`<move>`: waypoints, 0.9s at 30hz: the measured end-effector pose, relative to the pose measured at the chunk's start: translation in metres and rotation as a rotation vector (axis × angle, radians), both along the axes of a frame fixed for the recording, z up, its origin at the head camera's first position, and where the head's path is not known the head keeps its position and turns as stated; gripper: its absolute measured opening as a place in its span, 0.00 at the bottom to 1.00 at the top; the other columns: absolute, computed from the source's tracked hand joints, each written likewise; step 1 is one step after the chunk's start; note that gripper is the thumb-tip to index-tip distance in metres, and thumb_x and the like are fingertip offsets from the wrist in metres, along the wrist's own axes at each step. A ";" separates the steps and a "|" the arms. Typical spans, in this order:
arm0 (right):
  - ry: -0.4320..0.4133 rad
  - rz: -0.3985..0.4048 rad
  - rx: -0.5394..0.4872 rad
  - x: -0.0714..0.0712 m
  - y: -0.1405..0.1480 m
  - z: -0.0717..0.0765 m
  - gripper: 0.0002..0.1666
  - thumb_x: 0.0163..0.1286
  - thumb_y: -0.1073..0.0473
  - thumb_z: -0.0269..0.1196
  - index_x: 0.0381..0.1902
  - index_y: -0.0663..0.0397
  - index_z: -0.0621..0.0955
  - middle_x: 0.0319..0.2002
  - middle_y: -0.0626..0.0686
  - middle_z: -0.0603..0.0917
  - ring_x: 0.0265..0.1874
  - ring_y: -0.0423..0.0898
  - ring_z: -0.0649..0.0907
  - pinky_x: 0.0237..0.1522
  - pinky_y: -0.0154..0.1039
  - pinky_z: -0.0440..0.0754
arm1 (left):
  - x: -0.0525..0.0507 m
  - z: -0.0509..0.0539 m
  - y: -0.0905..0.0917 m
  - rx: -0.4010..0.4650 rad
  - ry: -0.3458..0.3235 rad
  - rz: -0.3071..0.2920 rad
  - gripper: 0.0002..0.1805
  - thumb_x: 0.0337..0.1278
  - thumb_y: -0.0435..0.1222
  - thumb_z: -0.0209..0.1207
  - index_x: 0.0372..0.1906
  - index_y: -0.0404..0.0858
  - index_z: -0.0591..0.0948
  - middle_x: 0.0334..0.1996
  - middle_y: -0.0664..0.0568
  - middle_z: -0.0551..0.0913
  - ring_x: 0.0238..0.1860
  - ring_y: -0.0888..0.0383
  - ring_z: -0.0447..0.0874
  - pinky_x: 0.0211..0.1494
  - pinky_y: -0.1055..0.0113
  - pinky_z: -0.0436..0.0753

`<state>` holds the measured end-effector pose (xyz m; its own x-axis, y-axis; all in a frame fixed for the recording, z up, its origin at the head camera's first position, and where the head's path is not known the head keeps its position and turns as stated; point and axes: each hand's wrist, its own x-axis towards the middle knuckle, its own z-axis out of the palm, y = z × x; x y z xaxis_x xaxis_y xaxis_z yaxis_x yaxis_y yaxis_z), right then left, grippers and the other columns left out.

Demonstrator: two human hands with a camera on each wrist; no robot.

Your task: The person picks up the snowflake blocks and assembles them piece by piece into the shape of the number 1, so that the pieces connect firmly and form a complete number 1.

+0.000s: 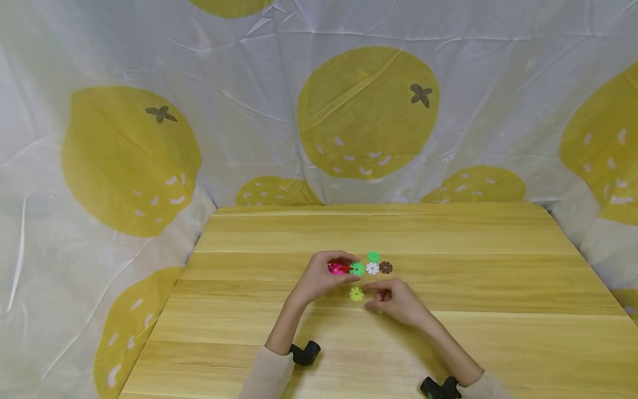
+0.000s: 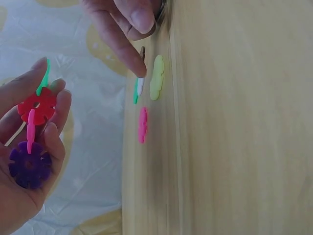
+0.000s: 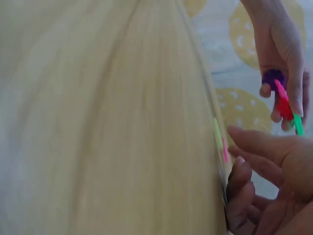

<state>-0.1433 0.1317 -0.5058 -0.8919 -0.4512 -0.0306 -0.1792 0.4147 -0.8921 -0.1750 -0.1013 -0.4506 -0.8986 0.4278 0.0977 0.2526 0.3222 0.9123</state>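
My left hand (image 1: 321,277) holds a short chain of slotted plastic snowflake discs above the table. In the left wrist view the chain runs from a purple disc (image 2: 30,165) through a pink disc (image 2: 31,129) and a red disc (image 2: 39,105) to a green disc (image 2: 45,78), pinched at the green and red end. My right hand (image 1: 401,302) hovers beside a yellow disc (image 1: 356,294) on the table, index finger extended, other fingers bent, nothing held. Another pink disc (image 2: 142,125) lies on the table.
Beyond the right hand, a green disc (image 1: 374,256), a white disc (image 1: 372,269) and a brown disc (image 1: 386,267) lie close together on the wooden table (image 1: 473,277). A lemon-print cloth (image 1: 249,111) hangs behind the table. Black wrist mounts (image 1: 306,353) sit at both forearms.
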 end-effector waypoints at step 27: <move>0.103 -0.044 0.139 0.000 -0.018 0.002 0.13 0.54 0.60 0.81 0.37 0.51 0.89 0.31 0.46 0.84 0.27 0.36 0.77 0.31 0.29 0.75 | -0.001 -0.004 0.000 -0.040 0.002 -0.029 0.14 0.56 0.36 0.75 0.49 0.42 0.89 0.47 0.50 0.91 0.47 0.60 0.89 0.45 0.72 0.86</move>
